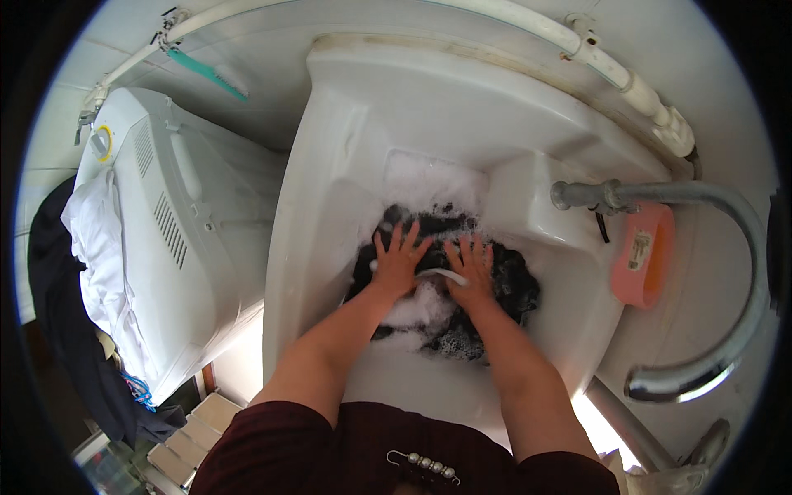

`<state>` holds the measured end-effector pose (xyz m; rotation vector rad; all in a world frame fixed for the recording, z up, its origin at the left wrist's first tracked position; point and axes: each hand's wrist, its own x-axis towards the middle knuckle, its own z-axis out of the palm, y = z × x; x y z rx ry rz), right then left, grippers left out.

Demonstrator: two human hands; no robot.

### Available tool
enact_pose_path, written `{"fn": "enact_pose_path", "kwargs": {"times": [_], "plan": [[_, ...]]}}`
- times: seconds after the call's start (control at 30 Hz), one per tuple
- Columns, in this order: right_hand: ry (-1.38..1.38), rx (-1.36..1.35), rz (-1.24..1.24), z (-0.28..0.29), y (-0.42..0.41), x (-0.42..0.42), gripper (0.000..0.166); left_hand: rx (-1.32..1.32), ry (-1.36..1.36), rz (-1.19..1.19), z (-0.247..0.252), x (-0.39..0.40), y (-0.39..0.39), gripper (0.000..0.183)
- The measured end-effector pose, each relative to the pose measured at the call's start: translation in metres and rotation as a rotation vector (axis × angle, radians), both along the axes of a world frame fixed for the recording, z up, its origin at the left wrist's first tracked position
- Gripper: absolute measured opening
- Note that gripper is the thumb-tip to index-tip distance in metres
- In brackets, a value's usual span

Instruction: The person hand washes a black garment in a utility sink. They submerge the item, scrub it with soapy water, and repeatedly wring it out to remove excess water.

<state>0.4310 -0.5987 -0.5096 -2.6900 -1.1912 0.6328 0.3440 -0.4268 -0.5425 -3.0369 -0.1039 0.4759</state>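
Black cloth (pixel 516 278) lies soaked in foamy water at the bottom of a white ceramic sink (pixel 427 117). My left hand (pixel 397 260) presses down on it, palm down and fingers spread. Beside it, my right hand (pixel 473 269) rests on the cloth the same way, fingers apart. Between the two hands curves a narrow white strip (pixel 440 272), its right end touching my right hand; what it belongs to is unclear. White suds (pixel 421 306) cover part of the cloth below my hands, and more foam (pixel 433 176) floats above them.
A metal faucet (pixel 752 247) arcs along the right, beside a pink plastic holder (pixel 643 257). To the left stands a white appliance (pixel 204 185), probably a washing machine, with white cloth (pixel 96 229) and dark cloth (pixel 55 278) over it. A turquoise brush (pixel 207 74) hangs from the wall pipe (pixel 544 31).
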Motion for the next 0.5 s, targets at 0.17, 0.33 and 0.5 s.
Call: {"fn": "enact_pose_path", "kwargs": {"times": [0.17, 0.33, 0.5], "plan": [[0.057, -0.028, -0.097, -0.010, 0.005, 0.010, 0.055, -0.669, 0.150, 0.232, 0.036, 0.034, 0.019, 0.090], [0.474, 0.251, -0.345, -0.014, 0.008, -0.034, 0.037, -0.306, 0.002, 0.359, 0.044, 0.012, -0.001, 0.093], [1.189, 0.146, -0.965, 0.009, -0.013, -0.032, 0.072, -0.439, 0.230, 0.465, 0.066, 0.011, 0.014, 0.072]]}}
